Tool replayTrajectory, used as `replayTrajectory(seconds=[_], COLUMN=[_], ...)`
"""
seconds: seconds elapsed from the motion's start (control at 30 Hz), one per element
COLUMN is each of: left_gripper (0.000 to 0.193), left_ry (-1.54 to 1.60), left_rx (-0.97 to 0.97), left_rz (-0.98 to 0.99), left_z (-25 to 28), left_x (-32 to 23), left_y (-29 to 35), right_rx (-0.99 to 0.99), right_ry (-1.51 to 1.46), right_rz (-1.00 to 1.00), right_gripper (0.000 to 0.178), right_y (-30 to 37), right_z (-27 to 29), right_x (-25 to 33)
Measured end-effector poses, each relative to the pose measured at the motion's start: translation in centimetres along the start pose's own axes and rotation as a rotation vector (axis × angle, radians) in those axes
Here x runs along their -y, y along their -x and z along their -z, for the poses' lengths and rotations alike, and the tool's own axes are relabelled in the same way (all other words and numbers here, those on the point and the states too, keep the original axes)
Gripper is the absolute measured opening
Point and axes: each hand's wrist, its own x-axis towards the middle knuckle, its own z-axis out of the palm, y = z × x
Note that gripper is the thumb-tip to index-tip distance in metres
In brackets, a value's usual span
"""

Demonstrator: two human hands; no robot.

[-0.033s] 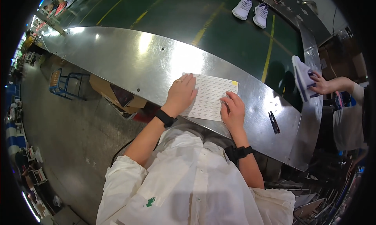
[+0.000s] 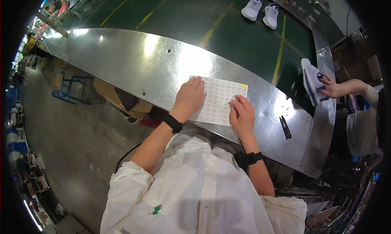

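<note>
Sticker sheet (image 2: 218, 100), white with rows of small labels and one yellow corner tab, lies flat on the steel bench (image 2: 134, 59) near its front edge, between both hands. Left hand (image 2: 189, 97) rests palm down on the sheet's left edge, fingers extended and close together, flat on the paper and pinning it, not gripping; a ring shows on one finger. Right hand (image 2: 242, 116) sits on the sheet's lower right part, fingers curled, tips pressed together at the paper; whether they pinch a label cannot be told. Black bands on both wrists, white sleeves. Small dark scissors-like tool (image 2: 285, 127) lies on the bench to the right, apart from the hands. Beyond the bench, green conveyor belt (image 2: 228, 30) carries a pair of pale shoes (image 2: 260, 10). At far right, another person's hand (image 2: 332, 86) grips a pale shoe (image 2: 311, 80).
</note>
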Motion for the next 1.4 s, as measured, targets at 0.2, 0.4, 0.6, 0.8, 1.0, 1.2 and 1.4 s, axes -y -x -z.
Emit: replayTrajectory(seconds=[0.2, 0.4, 0.6, 0.8, 1.0, 1.2, 1.4], left_gripper=[0.047, 0.045, 0.049, 0.050, 0.048, 0.046, 0.048], left_ry=[-0.221, -0.405, -0.280, -0.263, -0.243, -0.176, -0.226], left_rx=[0.191, 0.080, 0.068, 0.018, -0.015, -0.020, -0.074], left_rz=[0.087, -0.008, 0.066, 0.067, 0.104, 0.131, 0.086], left_z=[-0.4, -2.0, -1.8, -1.8, -2.1, -1.7, -1.8], left_x=[-1.6, -1.5, -1.1, -1.2, -1.5, -2.0, -1.3], left_y=[-0.8, -0.5, 0.5, 0.7, 0.9, 0.5, 0.8], right_rx=[-0.004, -0.046, -0.207, -0.169, 0.317, 0.197, 0.074], right_ry=[-0.015, 0.040, -0.061, 0.521, 0.580, 0.618, 0.520], right_rz=[-0.003, 0.017, -0.209, -0.491, -0.653, -0.613, -0.262], right_gripper=[0.019, 0.020, 0.025, 0.053, 0.063, 0.060, 0.044], right_y=[0.1, 0.3, -1.9, -7.1, -8.5, -10.5, -5.3], right_z=[0.0, 0.1, 4.4, 16.8, 17.2, 18.4, 16.5], right_x=[-0.2, -0.8, -4.8, -17.1, -23.8, -19.7, -5.5])
